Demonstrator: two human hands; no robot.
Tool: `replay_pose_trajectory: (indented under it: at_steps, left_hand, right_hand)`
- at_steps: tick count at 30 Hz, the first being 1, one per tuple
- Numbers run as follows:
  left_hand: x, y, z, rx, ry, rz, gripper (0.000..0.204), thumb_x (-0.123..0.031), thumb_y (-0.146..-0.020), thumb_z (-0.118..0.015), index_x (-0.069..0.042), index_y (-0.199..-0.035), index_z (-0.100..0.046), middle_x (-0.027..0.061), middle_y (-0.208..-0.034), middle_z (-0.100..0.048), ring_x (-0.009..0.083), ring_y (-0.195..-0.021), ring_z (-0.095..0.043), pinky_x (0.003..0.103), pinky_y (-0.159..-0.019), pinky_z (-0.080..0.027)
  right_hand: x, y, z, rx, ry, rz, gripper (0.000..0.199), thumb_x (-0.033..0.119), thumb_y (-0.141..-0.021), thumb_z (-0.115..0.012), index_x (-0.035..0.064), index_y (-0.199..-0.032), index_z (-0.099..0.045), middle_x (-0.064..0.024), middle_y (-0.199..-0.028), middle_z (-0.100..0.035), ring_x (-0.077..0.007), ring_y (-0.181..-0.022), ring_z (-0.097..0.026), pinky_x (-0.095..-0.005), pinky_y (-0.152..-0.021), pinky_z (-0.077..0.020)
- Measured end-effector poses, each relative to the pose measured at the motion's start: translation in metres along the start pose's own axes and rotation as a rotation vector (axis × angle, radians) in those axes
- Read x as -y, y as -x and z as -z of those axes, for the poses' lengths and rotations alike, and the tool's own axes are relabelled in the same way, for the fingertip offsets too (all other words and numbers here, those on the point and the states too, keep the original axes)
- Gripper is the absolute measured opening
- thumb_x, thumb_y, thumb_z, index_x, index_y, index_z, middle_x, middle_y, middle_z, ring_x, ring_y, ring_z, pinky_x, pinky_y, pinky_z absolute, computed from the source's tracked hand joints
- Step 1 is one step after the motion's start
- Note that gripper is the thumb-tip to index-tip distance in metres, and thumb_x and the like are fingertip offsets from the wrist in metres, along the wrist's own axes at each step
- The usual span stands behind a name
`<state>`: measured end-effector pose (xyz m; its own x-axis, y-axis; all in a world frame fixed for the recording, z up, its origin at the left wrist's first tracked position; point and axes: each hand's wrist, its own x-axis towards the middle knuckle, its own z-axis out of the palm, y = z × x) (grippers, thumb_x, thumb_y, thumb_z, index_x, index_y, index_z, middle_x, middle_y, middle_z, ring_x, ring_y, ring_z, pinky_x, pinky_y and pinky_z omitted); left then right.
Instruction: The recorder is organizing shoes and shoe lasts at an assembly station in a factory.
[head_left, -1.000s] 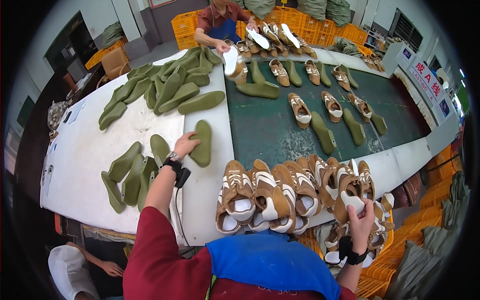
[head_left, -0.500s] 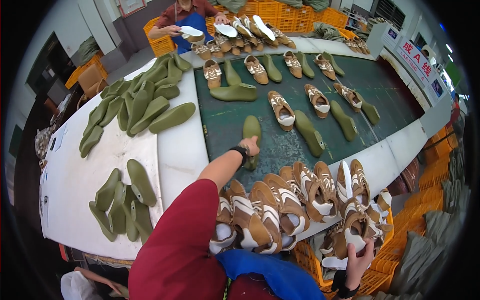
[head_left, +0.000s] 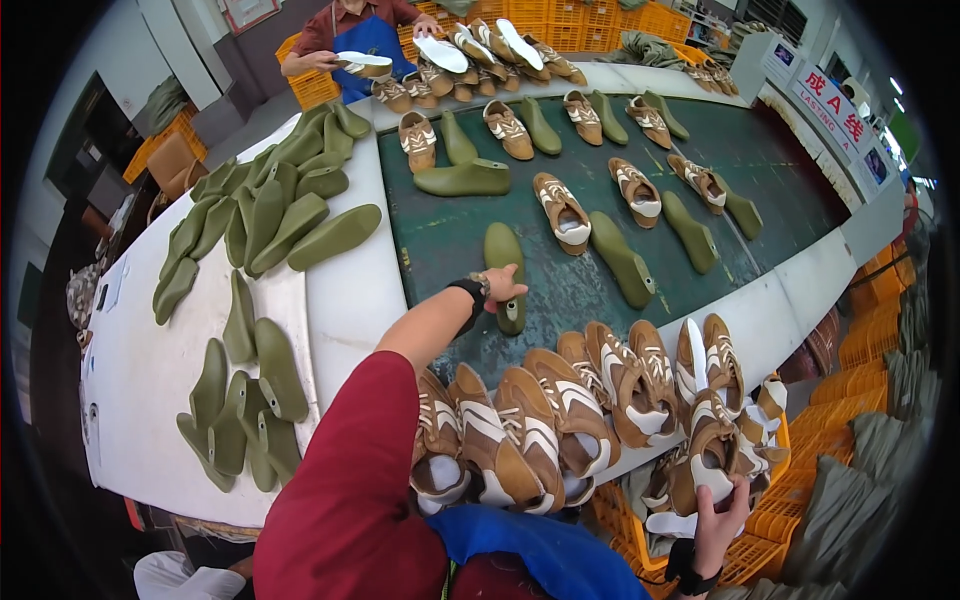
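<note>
On green belt (head_left: pixel 760 170): olive soles (head_left: pixel 505 262), brown shoes (head_left: pixel 562 208).

I see olive-green last (head_left: pixel 505 258) on dark green belt (head_left: pixel 780 180); tan-brown shoes, white stripes (head_left: pixel 560 415); white bench (head_left: pixel 140 370); orange crates (head_left: pixel 790 490).

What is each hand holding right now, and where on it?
The left hand rests on the near end of an olive sole on the green belt. The right hand grips a brown shoe by its lower end.
</note>
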<state>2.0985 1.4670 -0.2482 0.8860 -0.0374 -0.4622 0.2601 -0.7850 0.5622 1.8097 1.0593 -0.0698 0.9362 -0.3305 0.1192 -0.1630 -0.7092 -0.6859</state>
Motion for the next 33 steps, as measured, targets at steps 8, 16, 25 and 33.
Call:
replay_pose_trajectory:
  at_steps: [8,16,25,33]
  left_hand:
    - [0.007,-0.092,0.100,-0.335,-0.434,-0.032,0.060,-0.023,-0.079,-0.058,-0.007,-0.131,-0.032,0.0190,-0.121,-0.049,0.0383,-0.108,-0.050,0.043,-0.090,-0.043]
    - [0.050,-0.211,0.148,-0.708,-0.564,0.007,0.072,-0.009,-0.075,-0.055,-0.015,-0.139,-0.022,0.0070,-0.139,-0.032,0.0305,-0.128,-0.030,0.048,-0.099,-0.033]
    - [0.058,-0.198,0.160,-0.460,-0.597,-0.023,0.049,-0.029,-0.067,-0.074,-0.011,-0.109,-0.056,0.0117,-0.113,-0.057,0.0277,-0.100,-0.057,0.037,-0.085,-0.047]
    - [0.185,-0.130,0.221,-0.887,-0.053,0.449,0.067,-0.050,-0.070,-0.065,0.000,-0.112,-0.053,0.0242,-0.105,-0.058,0.0366,-0.096,-0.058,0.040,-0.085,-0.047]
  right_hand:
    - [-0.011,-0.021,0.025,0.099,0.326,-0.097,0.032,0.016,-0.083,-0.063,-0.0012,-0.108,-0.053,-0.0130,-0.097,-0.060,-0.0179,-0.086,-0.056,-0.0293,-0.076,-0.0456]
    - [0.002,-0.045,0.020,-0.042,0.440,-0.122,0.032,0.013,-0.080,-0.068,-0.0040,-0.102,-0.054,-0.0113,-0.087,-0.058,-0.0169,-0.077,-0.052,-0.0290,-0.071,-0.0455]
    - [0.026,-0.060,-0.016,0.018,0.349,-0.218,0.028,0.009,-0.082,-0.064,-0.0044,-0.104,-0.052,-0.0106,-0.093,-0.057,-0.0164,-0.084,-0.052,-0.0283,-0.074,-0.0447]
    - [0.011,-0.048,0.001,-0.046,0.234,-0.091,0.028,0.005,-0.081,-0.064,-0.0039,-0.104,-0.050,-0.0075,-0.094,-0.055,-0.0139,-0.081,-0.052,-0.0265,-0.071,-0.0445]
